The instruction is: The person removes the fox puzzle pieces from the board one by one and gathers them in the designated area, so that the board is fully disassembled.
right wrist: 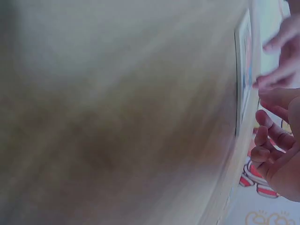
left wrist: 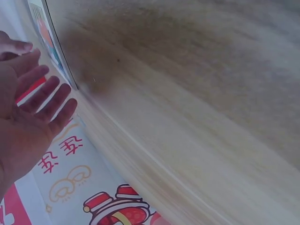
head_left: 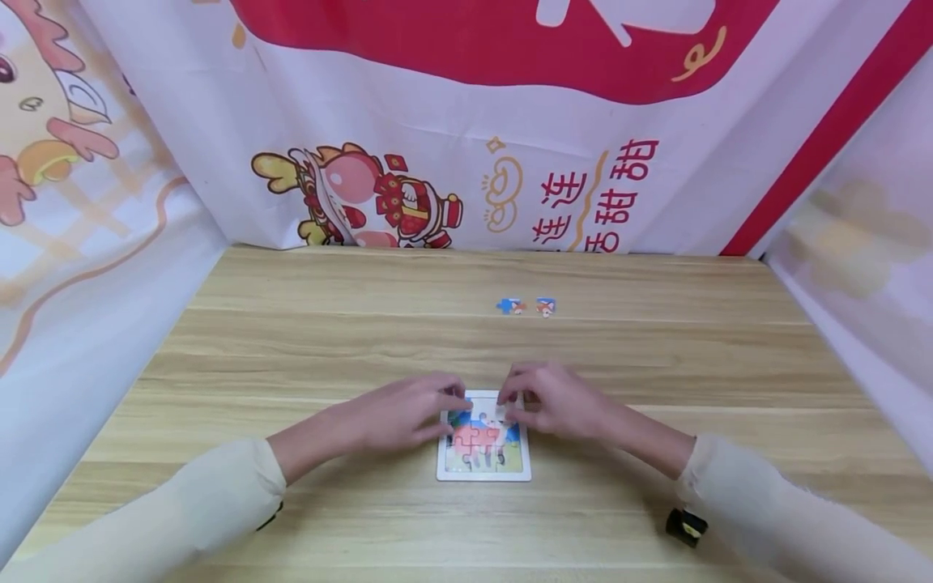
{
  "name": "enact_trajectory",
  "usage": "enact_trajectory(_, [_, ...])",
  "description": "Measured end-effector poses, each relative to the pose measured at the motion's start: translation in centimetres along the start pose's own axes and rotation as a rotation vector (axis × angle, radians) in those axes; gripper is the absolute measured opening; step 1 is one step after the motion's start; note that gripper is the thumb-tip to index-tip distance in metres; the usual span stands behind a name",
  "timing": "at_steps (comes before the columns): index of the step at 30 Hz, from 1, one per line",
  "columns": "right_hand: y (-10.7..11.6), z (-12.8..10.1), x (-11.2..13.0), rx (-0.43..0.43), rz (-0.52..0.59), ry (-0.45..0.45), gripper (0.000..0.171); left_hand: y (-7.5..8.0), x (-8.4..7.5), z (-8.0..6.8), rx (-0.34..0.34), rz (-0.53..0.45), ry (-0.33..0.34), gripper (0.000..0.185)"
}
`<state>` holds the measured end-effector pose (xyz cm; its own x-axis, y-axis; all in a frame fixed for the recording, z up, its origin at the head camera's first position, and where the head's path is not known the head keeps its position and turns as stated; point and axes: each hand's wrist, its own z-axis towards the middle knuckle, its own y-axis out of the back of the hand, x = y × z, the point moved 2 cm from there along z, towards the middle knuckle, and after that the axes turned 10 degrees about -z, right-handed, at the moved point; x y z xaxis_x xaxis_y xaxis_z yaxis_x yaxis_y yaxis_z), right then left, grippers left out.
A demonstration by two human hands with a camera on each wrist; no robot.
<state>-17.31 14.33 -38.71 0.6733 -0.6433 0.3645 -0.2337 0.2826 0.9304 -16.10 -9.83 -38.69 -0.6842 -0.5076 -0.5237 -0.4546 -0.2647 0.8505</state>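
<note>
A small puzzle board [head_left: 483, 470] with a white frame lies near the table's front edge, showing a pink animal on blue and green. My left hand [head_left: 446, 399] lies over its upper left corner. In the left wrist view the left hand [left wrist: 35, 89] shows straight fingers beside the board's edge [left wrist: 49, 42]. My right hand [head_left: 514, 402] sits at the upper right corner with bent fingers. The blurred right wrist view shows those fingers [right wrist: 265, 140] curled next to the board [right wrist: 243, 70]. Whether they pinch a piece is hidden. Two loose puzzle pieces [head_left: 510, 305] [head_left: 545, 306] lie farther back.
The wooden table [head_left: 291, 340] is walled in by printed white and red cloth [head_left: 437, 121] at the back and both sides. A small black device [head_left: 685, 526] sits at my right sleeve.
</note>
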Motion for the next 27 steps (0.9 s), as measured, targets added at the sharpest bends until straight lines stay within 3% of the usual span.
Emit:
enact_trajectory(7, [-1.5, -1.5, 1.1, -0.013, -0.127, 0.147, 0.021, 0.0, 0.5, 0.9, -0.060, 0.053, 0.015, 0.037])
enact_trajectory(13, [-2.2, -2.0, 1.6, -0.005, -0.214, 0.236, 0.034, -0.1, 0.8, 1.2, -0.066, 0.057, 0.003, 0.032])
enact_trajectory(17, [-2.5, -2.3, 1.6, -0.006, -0.263, 0.259, 0.039, -0.1, 1.1, 1.4, -0.059, 0.053, -0.010, 0.029])
enact_trajectory(27, [-2.8, -2.4, 1.3, -0.004, -0.258, 0.262, 0.040, 0.1, 1.7, 1.9, -0.025, 0.032, -0.027, 0.030])
